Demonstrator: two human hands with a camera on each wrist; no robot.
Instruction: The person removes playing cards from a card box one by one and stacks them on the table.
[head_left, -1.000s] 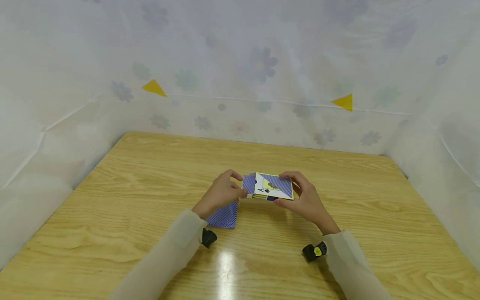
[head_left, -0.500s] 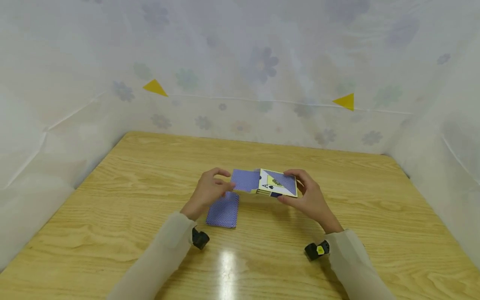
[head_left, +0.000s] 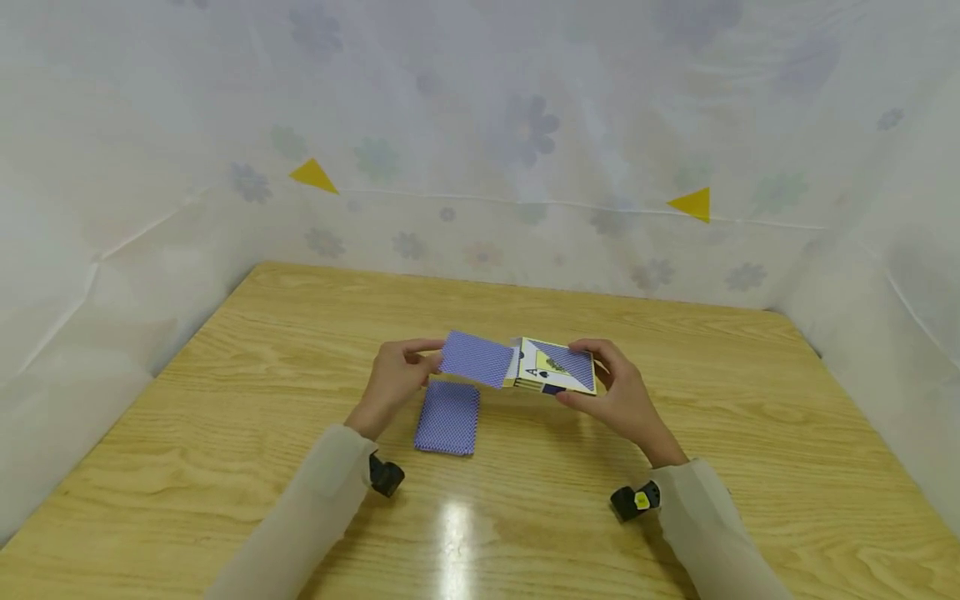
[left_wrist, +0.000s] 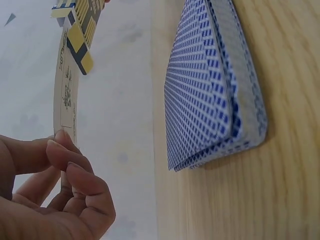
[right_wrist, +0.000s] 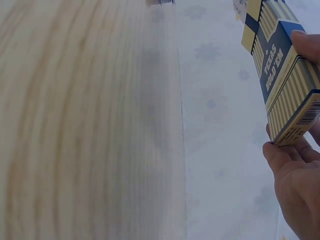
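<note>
My left hand (head_left: 396,375) pinches the left end of a blue-backed playing card (head_left: 477,359), thumb against fingers. The card's other end lies right at the open mouth of a card box (head_left: 558,365). In the left wrist view the card's pale printed underside (left_wrist: 66,95) shows above my fingertips. My right hand (head_left: 617,398) grips the box at its far end, thumb at the near side and fingers at the far side. The right wrist view shows the box's striped edge (right_wrist: 280,60) with "Texas Hold'em" lettering. On the table below lies a stack of blue-backed cards (head_left: 447,418).
The wooden table (head_left: 300,333) reaches back to a white flower-printed curtain (head_left: 480,125), which also encloses both sides. Two yellow triangles, one left (head_left: 315,175) and one right (head_left: 692,204), mark the curtain. Each wrist carries a small black camera.
My left hand has drawn the card leftward out of the box, and the card now sits angled to it. The box has shifted slightly right with my right hand. The stack has not moved.
</note>
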